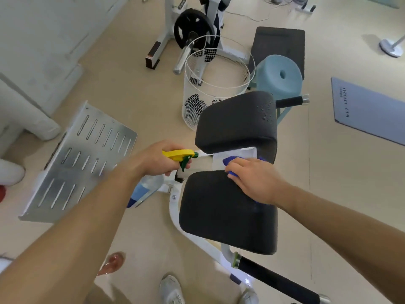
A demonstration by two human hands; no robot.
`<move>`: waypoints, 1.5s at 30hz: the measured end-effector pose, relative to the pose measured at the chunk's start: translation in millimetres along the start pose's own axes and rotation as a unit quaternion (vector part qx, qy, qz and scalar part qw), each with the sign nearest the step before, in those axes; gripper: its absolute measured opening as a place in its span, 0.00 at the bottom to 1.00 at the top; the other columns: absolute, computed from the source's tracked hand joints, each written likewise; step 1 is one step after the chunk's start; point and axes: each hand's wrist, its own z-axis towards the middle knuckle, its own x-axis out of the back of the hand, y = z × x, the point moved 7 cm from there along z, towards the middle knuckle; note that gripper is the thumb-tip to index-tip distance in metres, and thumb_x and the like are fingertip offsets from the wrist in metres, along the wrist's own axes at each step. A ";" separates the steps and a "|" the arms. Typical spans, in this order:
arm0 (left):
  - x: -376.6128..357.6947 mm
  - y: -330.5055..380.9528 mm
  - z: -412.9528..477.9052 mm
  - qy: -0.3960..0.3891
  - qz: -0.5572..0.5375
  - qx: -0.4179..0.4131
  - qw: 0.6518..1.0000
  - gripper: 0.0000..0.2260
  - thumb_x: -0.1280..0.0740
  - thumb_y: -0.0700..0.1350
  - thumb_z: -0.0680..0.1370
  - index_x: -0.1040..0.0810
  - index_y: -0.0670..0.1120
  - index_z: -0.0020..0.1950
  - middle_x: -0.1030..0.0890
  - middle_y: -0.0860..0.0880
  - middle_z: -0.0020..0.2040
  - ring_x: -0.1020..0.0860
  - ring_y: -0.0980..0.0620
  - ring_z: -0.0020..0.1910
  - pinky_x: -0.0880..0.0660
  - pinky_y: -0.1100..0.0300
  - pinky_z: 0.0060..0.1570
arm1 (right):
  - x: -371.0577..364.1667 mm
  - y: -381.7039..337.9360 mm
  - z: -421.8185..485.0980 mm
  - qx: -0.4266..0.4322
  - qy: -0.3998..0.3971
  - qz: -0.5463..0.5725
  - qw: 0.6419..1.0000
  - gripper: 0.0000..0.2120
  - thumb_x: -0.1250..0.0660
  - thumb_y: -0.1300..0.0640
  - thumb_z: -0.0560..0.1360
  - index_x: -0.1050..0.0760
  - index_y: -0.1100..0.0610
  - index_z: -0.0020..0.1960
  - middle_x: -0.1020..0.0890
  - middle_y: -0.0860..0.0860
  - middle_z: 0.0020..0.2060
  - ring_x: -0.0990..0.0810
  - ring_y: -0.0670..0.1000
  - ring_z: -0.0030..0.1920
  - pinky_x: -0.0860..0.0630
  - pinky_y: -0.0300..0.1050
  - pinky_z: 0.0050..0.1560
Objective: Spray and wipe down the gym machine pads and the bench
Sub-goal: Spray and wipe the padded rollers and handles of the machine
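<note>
Spray bottle (151, 183) gripped in left hand (156, 160), yellow head aimed at the far pad (237, 122); droplets noted there. Blue cloth (232, 161) pressed under flattened right hand (255, 179) on the near pad (219, 216). Wire basket (215, 84) seen behind.

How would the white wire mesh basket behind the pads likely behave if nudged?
The wire mesh basket is probably light, being thin open mesh with little visible inside. It is tall and stands free on smooth floor, so a low push would likely slide it and a high one tip it.
</note>
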 end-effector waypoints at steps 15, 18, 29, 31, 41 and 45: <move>7.7 -78.1 -36.5 0.130 -0.005 -0.013 0.991 0.14 0.39 0.39 0.66 0.18 0.50 0.45 0.19 0.46 0.38 0.22 0.48 0.34 0.21 0.44 0.36 | -120.0 -121.6 146.8 0.075 -0.232 -0.083 0.966 0.19 0.36 0.53 0.81 0.31 0.54 0.70 0.24 0.54 0.63 0.22 0.57 0.59 0.21 0.57 0.56; -1.2 -83.1 -45.7 0.135 0.009 -0.004 0.991 0.13 0.38 0.43 0.67 0.17 0.49 0.45 0.20 0.50 0.36 0.24 0.54 0.34 0.24 0.47 0.37 | -133.6 -137.4 142.1 0.116 -0.278 -0.119 0.946 0.19 0.37 0.48 0.82 0.30 0.55 0.69 0.22 0.53 0.61 0.21 0.56 0.57 0.22 0.54 0.57; -16.4 -106.8 -66.7 0.165 -0.011 0.016 0.986 0.11 0.34 0.36 0.76 0.16 0.50 0.49 0.18 0.51 0.40 0.22 0.51 0.39 0.22 0.49 0.42 | -98.8 -57.9 137.1 -0.059 -0.278 0.020 0.959 0.16 0.42 0.39 0.81 0.28 0.49 0.59 0.23 0.50 0.52 0.25 0.52 0.52 0.28 0.49 0.58; -20.1 -116.1 -71.4 0.176 -0.014 0.022 0.984 0.09 0.34 0.39 0.75 0.17 0.51 0.48 0.18 0.51 0.40 0.21 0.48 0.40 0.21 0.46 0.43 | -105.1 -79.0 140.3 -0.010 -0.266 -0.040 0.963 0.13 0.42 0.41 0.81 0.28 0.49 0.55 0.23 0.49 0.50 0.24 0.52 0.50 0.26 0.52 0.59; -55.9 -170.8 -114.7 0.277 -0.119 0.076 0.950 0.17 0.39 0.58 0.64 0.17 0.52 0.45 0.16 0.48 0.40 0.20 0.44 0.41 0.22 0.46 0.42 | -146.2 -130.3 139.0 0.099 -0.293 -0.257 0.915 0.17 0.47 0.45 0.82 0.22 0.52 0.54 0.20 0.50 0.44 0.24 0.53 0.42 0.38 0.46 0.31; -67.4 -186.5 -124.4 0.306 -0.117 0.090 0.941 0.13 0.40 0.53 0.66 0.18 0.52 0.43 0.18 0.45 0.39 0.22 0.40 0.38 0.22 0.41 0.38 | -149.2 -159.7 120.8 0.143 -0.304 -0.276 0.900 0.16 0.48 0.45 0.83 0.28 0.55 0.49 0.26 0.49 0.37 0.27 0.51 0.37 0.30 0.47 0.39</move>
